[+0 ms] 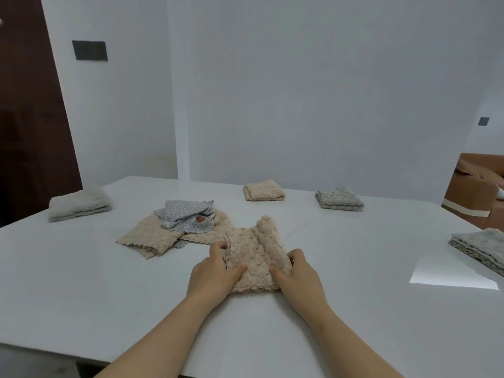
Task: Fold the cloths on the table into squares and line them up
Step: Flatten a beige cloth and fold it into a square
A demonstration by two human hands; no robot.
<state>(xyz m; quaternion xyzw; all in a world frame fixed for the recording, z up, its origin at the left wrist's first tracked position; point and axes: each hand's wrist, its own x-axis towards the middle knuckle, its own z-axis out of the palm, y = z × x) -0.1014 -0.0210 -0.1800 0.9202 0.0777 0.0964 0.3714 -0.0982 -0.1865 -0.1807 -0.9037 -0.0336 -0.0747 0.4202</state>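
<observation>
Nearest the camera, two bare forearms reach over the white desk to a fluffy beige cloth lying in front of the person, bunched and rising at its far edge. The left hand holds the cloth's left edge, thumb on top and fingers curled at the side; the right hand does the same at the right edge, so each grip is closed on the cloth. Just beyond and to the left lies an unfolded beige cloth, with a rumpled grey dotted cloth on top of it. That one carries a small brown tag, too small to read. At the right edge sits a grey folded stack. Farther off, well apart, rest a pale grey folded cloth at left, a folded beige square in the middle and a folded grey square to its right. A dark wall plate hangs on the wall behind.
</observation>
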